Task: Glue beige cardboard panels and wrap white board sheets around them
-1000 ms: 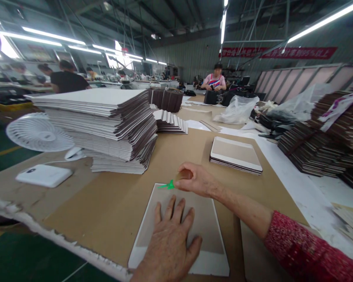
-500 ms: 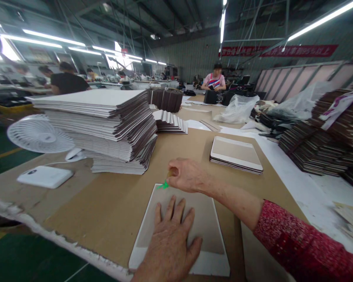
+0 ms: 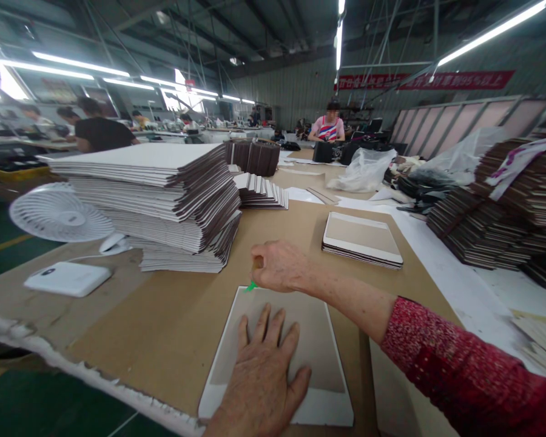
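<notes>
Cardboard panel (image 3: 318, 352), white-rimmed, lies under splayed left hand (image 3: 261, 379); right hand (image 3: 279, 265) pinches green pointed tool (image 3: 251, 286).

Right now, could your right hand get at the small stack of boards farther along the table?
Probably yes: bare tabletop alone lies between the right hand and the small stack, though it grips a green tool.

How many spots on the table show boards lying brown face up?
2. One board at the near edge under the left hand, right hand holding a green tool at its far edge; a short pile farther right. Others may be hidden.
</notes>
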`<state>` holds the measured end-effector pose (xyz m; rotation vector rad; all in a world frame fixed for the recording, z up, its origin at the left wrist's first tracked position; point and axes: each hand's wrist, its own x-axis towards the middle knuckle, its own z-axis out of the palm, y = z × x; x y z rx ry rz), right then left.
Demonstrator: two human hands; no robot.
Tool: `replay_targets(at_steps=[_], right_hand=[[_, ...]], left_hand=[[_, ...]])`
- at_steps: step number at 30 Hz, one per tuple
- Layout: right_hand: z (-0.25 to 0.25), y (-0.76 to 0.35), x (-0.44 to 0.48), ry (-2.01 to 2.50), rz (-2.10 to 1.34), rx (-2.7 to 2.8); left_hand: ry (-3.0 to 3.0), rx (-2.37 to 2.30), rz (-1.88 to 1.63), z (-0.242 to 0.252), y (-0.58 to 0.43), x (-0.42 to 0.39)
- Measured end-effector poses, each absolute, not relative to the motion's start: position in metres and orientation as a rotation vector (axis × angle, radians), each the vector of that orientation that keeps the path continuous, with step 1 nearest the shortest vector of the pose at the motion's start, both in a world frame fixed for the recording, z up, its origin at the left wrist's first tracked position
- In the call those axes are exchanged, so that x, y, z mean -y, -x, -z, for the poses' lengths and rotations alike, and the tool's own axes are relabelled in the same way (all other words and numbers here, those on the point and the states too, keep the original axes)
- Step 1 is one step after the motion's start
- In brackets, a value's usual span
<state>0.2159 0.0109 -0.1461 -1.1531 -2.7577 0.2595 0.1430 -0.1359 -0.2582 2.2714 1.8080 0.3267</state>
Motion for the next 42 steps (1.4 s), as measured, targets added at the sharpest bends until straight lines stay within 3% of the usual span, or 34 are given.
replay_targets(at_steps=[42], right_hand=[[0.115,-0.234,-0.010,1.282,-0.176,2.944]], left_hand=[[-2.372,-1.849,-0.265,0.259,-0.146,0.137]])
